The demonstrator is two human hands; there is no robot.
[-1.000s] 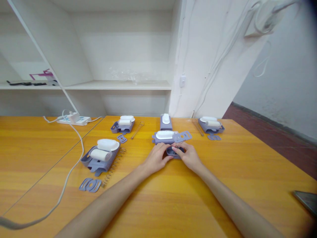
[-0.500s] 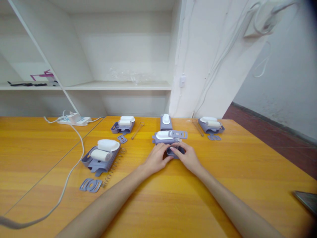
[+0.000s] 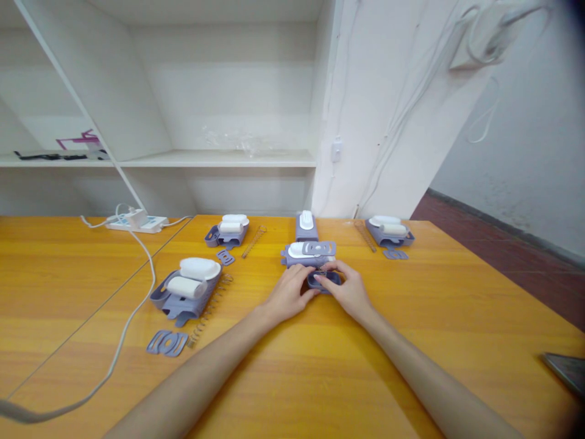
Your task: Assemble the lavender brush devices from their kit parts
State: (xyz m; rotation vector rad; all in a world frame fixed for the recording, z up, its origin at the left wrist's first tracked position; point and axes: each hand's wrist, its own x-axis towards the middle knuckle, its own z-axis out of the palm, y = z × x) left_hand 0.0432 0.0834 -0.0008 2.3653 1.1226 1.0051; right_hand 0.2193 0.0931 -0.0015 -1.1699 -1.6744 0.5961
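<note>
A small grey-purple plastic cup (image 3: pixel 325 288) sits on the wooden table with its hollow facing up. My left hand (image 3: pixel 290 291) is closed round the cup's left end. At its right side, my right hand (image 3: pixel 351 291) is closed, thumb over the opening; a thin metal spring (image 3: pixel 323 272), mostly hidden, shows between its fingers. Just behind lies a grey-purple housing with a white oval pad (image 3: pixel 296 249). A flat slotted grey-purple plate (image 3: pixel 320 248) rests across that housing's right part.
Similar housing sets with white rollers stand at the left (image 3: pixel 187 286), back left (image 3: pixel 232 228) and back right (image 3: pixel 390 230), with springs and slotted plates beside them. Another housing (image 3: pixel 306 227) is at the back. A power strip (image 3: pixel 139 221) and white cable (image 3: pixel 132 311) lie left.
The slotted plate on the housing has shifted left. My right fingers have moved slightly lower over the cup, and the spring's visible part sits lower. My left hand has hardly moved.
</note>
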